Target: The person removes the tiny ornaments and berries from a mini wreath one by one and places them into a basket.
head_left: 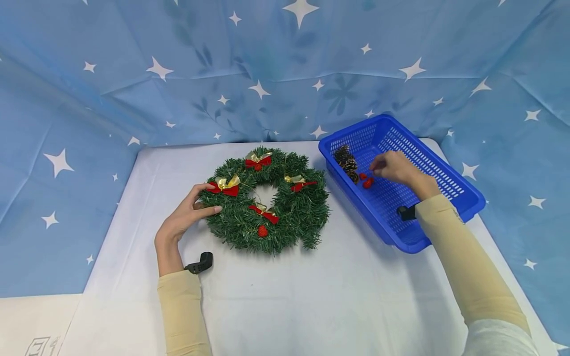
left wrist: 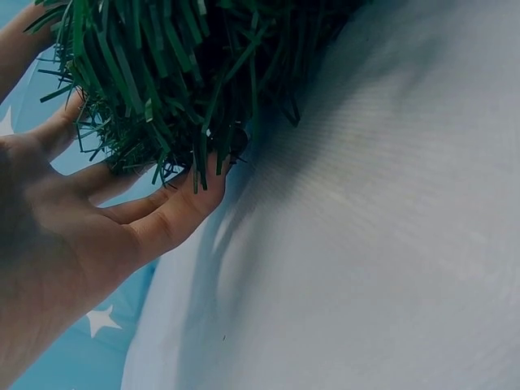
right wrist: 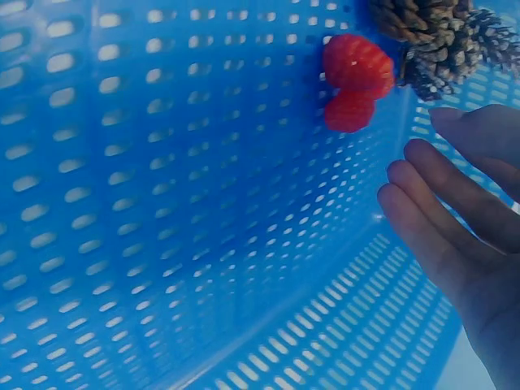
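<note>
A green wreath [head_left: 307, 212] lies on the white table, decorated with several red bows with gold ribbon and red berry-like ornaments. My left hand [head_left: 182, 217] grips its left edge. In the left wrist view, the fingers [left wrist: 175, 219] curl under the green needles. Over the blue basket [head_left: 475, 201] reaches my right hand [head_left: 394, 167], its fingers loosely bent and nothing seen between them. Beside the fingertips, small red berry-like ornaments [right wrist: 355, 65] lie on the basket floor. Brown pine cones [right wrist: 431, 41] sit close to them, in the basket's left corner.
The basket stands at the table's [head_left: 276, 306] back right, with raised, slotted walls. A blue curtain [head_left: 276, 64] with white stars hangs behind and along both sides. Small black devices [head_left: 202, 262] are attached at both wrists.
</note>
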Motion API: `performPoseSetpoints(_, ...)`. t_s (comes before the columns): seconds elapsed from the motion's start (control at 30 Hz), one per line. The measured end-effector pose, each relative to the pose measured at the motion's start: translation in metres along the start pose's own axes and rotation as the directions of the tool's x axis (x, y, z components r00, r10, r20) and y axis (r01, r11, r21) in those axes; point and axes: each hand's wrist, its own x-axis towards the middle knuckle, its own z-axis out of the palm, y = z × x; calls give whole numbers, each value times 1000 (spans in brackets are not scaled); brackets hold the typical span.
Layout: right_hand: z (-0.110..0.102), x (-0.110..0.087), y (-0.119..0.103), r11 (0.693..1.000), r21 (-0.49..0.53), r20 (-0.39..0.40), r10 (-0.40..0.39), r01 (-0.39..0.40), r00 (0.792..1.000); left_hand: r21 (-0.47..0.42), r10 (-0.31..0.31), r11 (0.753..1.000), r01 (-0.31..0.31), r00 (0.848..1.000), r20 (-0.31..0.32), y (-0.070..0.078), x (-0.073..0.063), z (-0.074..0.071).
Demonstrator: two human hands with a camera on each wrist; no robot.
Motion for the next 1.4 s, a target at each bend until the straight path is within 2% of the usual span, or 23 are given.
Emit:
performPoseSetpoints(0.4,-9,0,-25,998,-28,-46,-51,50,998,0,1,1000,-1,1000,0,0,0,0)
performPoseSetpoints(0.73,-17,-1,-57,995,-28,-49,-96,95,994,0,4,1000,-4,1000,2,0,0,0)
performPoseSetpoints(1.4,-24,-12,-108,974,-32,-55,-226,225,973,-1,3,1000,-3,1000,2,0,2,1)
